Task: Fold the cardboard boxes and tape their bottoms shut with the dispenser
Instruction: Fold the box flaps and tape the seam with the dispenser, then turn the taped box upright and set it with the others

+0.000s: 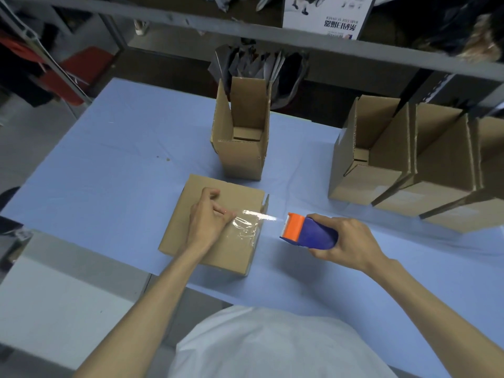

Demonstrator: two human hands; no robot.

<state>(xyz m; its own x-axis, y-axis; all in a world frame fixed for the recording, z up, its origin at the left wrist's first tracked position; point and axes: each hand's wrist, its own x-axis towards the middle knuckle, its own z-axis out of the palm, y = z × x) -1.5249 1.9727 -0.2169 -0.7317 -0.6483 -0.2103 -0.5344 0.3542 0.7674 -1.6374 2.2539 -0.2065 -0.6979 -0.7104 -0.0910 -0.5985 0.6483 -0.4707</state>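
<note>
- The cardboard box (196, 236) being taped lies at the near middle of the table, its closed flaps turned up toward us, with a wrinkled patch of clear tape (245, 227) stuck over the right part of that face.
- From that patch a shiny strip of the tape runs past the box's right edge and through the air to the tape dispenser (308, 231), which is held just to the right of the box and above the table.
- The left hand (210, 216) rests on top of the box. One digit lies stretched flat on the tape's edge, and we cannot tell whether it is the thumb or a finger. The other fingers are curled under and hold nothing.
- The right hand (349, 241) is wrapped around the blue body of the dispenser, whose orange front end points left toward the box.
- Just behind the taped box a second box (242, 148) stands upright, with its top flaps open.
- Along the table's right side we see a row of open boxes (409, 170) standing close against one another.
- All of this sits on a pale blue table cover (109, 159).
- Beyond the far edge grey bags (259, 64) hang or stand in shadow, and a grey shelf rail (191, 21) crosses above them.
- At the bottom is the person's white shirt (272, 345).
</note>
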